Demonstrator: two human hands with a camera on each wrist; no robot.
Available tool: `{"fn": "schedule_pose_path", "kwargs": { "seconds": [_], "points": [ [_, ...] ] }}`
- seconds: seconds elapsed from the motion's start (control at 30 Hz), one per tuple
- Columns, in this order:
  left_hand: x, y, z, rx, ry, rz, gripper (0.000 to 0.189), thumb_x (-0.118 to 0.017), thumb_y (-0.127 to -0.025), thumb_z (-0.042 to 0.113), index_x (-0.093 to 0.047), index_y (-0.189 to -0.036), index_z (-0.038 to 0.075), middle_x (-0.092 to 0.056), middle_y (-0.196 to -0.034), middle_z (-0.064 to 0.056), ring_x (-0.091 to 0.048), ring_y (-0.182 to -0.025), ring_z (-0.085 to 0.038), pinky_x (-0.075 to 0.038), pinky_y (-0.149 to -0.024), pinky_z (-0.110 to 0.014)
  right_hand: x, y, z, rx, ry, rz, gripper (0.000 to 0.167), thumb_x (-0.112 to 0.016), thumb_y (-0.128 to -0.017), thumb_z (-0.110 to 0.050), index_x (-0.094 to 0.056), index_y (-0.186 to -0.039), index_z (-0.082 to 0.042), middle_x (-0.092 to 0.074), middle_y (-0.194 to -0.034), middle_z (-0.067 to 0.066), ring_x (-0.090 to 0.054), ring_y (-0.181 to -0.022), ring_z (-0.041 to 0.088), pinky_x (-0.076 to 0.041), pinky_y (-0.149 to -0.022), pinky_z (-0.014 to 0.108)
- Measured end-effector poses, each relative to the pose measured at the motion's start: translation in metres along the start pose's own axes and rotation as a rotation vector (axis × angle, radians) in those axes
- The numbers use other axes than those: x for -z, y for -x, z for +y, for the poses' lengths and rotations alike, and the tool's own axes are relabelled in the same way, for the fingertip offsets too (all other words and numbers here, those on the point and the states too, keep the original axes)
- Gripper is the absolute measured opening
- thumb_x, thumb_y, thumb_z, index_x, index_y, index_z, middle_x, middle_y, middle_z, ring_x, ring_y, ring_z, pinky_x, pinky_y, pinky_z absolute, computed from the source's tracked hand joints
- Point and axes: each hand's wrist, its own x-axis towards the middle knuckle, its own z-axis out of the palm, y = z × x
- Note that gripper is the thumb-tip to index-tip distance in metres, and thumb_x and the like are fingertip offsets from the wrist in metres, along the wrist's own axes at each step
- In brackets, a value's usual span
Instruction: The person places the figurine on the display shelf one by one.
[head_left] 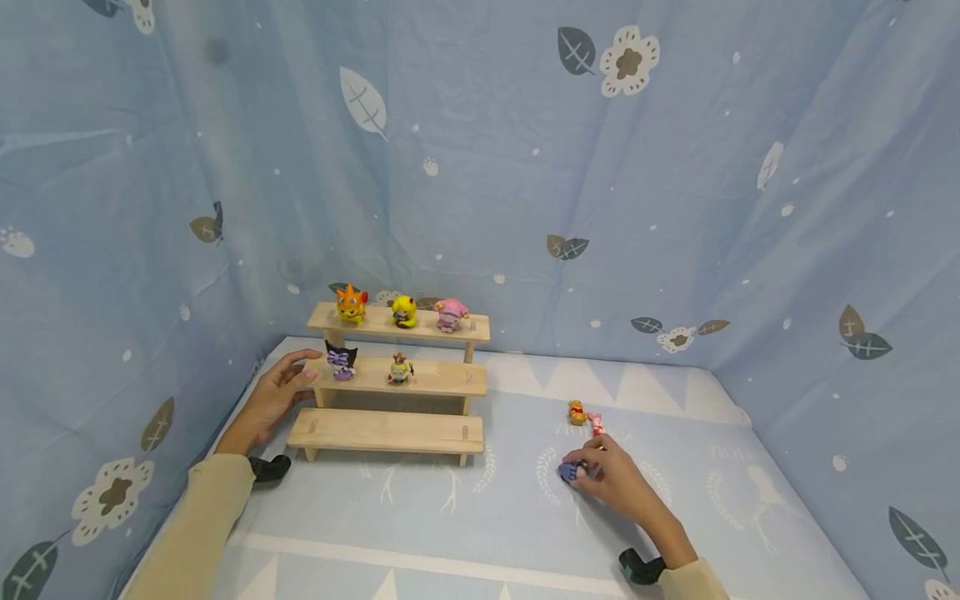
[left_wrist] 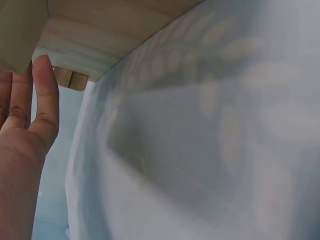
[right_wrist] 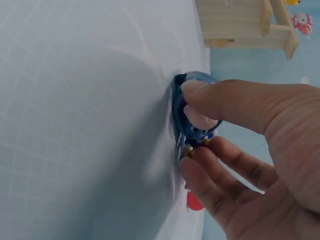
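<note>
On the left stands a three-step wooden display stand [head_left: 386, 431]. My left hand [head_left: 281, 387] holds the left end of its middle step; the left wrist view shows those fingers [left_wrist: 46, 95] against the wood from below. My right hand [head_left: 611, 479] pinches a small blue figurine [head_left: 568, 472] between thumb and fingers, low at the mat. In the right wrist view the blue figurine [right_wrist: 192, 107] sits partly behind the thumb. Just beyond this hand are a yellow bear figurine in red [head_left: 577, 412] and a pink figurine [head_left: 596, 423], which the fingers partly cover.
The top step carries an orange-and-yellow figurine [head_left: 350, 305], a yellow-haired one [head_left: 404, 312] and a pink one [head_left: 451, 315]. On the middle step are a black-and-purple figurine [head_left: 342, 362] and a small crowned one [head_left: 400, 369]. A patterned blue curtain [head_left: 480, 167] surrounds the pale mat [head_left: 517, 508].
</note>
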Motion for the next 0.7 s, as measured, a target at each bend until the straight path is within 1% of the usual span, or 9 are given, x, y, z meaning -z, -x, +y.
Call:
{"fn": "schedule_pose_path", "kwargs": {
  "seconds": [0.1, 0.2, 0.3, 0.37, 0.5, 0.63, 0.7],
  "points": [
    [0.0003, 0.0001, -0.0018, -0.011, 0.007, -0.002, 0.050, -0.062, -0.103, 0.042, -0.050, -0.148, 0.024, -0.054, -0.128, 0.001, -0.060, -0.108, -0.010, -0.057, -0.087, -0.031, 0.0007, 0.0019, 0.0005, 0.017, -0.020, -0.010, 0.031, -0.085, -0.085, -0.005, -0.078, -0.112, -0.019, -0.058, -0.120, 0.005, -0.061, -0.093, 0.018, -0.055, -0.073, 0.027],
    [0.0015, 0.0006, -0.0031, -0.016, 0.016, -0.004, 0.048, -0.062, -0.104, 0.040, -0.051, -0.148, 0.024, -0.055, -0.126, 0.002, -0.060, -0.107, -0.010, -0.057, -0.086, -0.029, -0.0009, 0.0034, 0.0024, 0.018, -0.034, -0.016, 0.034, -0.086, -0.084, -0.010, -0.076, -0.116, -0.017, -0.058, -0.129, 0.009, -0.064, -0.096, 0.018, -0.057, -0.076, 0.028],
    [0.0025, 0.0013, -0.0024, -0.012, 0.019, -0.003, 0.048, -0.062, -0.104, 0.040, -0.051, -0.147, 0.024, -0.055, -0.126, 0.003, -0.060, -0.106, -0.009, -0.057, -0.086, -0.028, -0.0038, 0.0037, 0.0039, 0.005, -0.034, -0.017, 0.038, -0.088, -0.083, -0.017, -0.075, -0.119, -0.014, -0.057, -0.131, 0.010, -0.063, -0.094, 0.015, -0.056, -0.076, 0.027],
    [0.0027, 0.0017, -0.0015, -0.010, 0.019, -0.003, 0.048, -0.063, -0.103, 0.041, -0.051, -0.147, 0.024, -0.055, -0.126, 0.002, -0.060, -0.106, -0.009, -0.057, -0.086, -0.028, -0.0057, 0.0033, 0.0043, 0.001, -0.025, -0.012, 0.038, -0.089, -0.082, -0.021, -0.076, -0.117, -0.013, -0.056, -0.129, 0.009, -0.061, -0.090, 0.012, -0.056, -0.075, 0.025],
    [0.0013, 0.0017, -0.0003, -0.009, 0.012, -0.008, 0.049, -0.062, -0.104, 0.040, -0.050, -0.148, 0.023, -0.054, -0.127, 0.001, -0.060, -0.106, -0.010, -0.057, -0.086, -0.029, -0.0071, 0.0015, 0.0024, -0.041, 0.014, 0.007, 0.030, -0.089, -0.082, -0.023, -0.078, -0.109, -0.015, -0.055, -0.117, 0.002, -0.057, -0.085, 0.009, -0.053, -0.072, 0.024],
    [0.0004, 0.0004, -0.0001, -0.014, -0.002, -0.009, 0.052, -0.061, -0.104, 0.041, -0.048, -0.150, 0.020, -0.052, -0.131, -0.004, -0.059, -0.108, -0.011, -0.057, -0.088, -0.031, -0.0070, -0.0009, -0.0011, -0.052, 0.050, 0.041, 0.025, -0.087, -0.085, -0.017, -0.078, -0.108, -0.014, -0.055, -0.104, -0.002, -0.054, -0.083, 0.010, -0.052, -0.071, 0.025],
    [0.0003, 0.0003, -0.0002, -0.006, -0.012, -0.002, 0.052, -0.060, -0.104, 0.042, -0.047, -0.150, 0.020, -0.050, -0.134, -0.006, -0.058, -0.109, -0.011, -0.057, -0.088, -0.032, -0.0082, -0.0014, -0.0023, -0.052, 0.053, 0.049, 0.027, -0.087, -0.084, -0.012, -0.078, -0.110, -0.013, -0.056, -0.102, -0.003, -0.055, -0.083, 0.012, -0.053, -0.072, 0.026]
  ]
}}
